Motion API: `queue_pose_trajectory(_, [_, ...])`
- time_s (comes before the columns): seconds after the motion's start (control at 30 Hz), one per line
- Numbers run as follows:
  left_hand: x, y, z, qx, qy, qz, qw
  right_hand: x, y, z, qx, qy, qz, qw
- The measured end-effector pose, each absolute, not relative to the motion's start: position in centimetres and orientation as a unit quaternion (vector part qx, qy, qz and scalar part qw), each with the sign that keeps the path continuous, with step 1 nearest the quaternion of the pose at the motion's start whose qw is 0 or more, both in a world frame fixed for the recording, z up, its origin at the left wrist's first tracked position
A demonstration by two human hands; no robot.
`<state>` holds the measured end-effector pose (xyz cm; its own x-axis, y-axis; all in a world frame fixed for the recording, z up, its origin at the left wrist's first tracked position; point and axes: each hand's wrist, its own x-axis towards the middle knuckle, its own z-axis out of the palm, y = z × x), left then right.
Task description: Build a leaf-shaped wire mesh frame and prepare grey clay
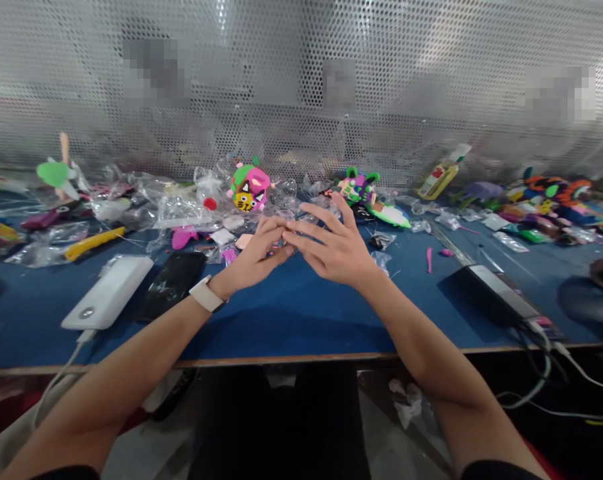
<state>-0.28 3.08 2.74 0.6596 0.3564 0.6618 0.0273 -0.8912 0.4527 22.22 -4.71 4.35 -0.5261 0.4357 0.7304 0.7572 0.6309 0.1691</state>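
My left hand (258,257) has its fingers bent together towards the thumb, above the blue table. Whatever they hold, if anything, is hidden or too small to make out. My right hand (339,248) reaches in from the other side with its fingers spread, and its fingertips touch those of the left hand. Just behind the hands sits a round clay figure (251,189) in pink, green and yellow with a cat face. A green and purple clay figure with ears (357,185) stands behind the right hand. Pink clay pieces (184,237) lie left of my left hand.
A white power bank (109,293) and a black phone (174,283) lie at left, near a yellow cutter (95,243). Clear plastic wrappers (169,200) line the back by the perforated metal panel (281,87). At right are a yellow bottle (439,179) and a cabled dark device (501,293).
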Motion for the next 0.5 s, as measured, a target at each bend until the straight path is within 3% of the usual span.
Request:
queue_pose_trajectory(0.2, [-0.9,3.0,3.9,0.899,0.132,0.327,0.26,22.0,-5.4,5.5,-0.367,-0.862,-0.159,0.31])
queue_pose_trajectory(0.5, [-1.8,2.9,5.4,0.929,0.053,0.156,0.332,23.5,-4.4,5.4,-0.308,-0.844,0.211,0.385])
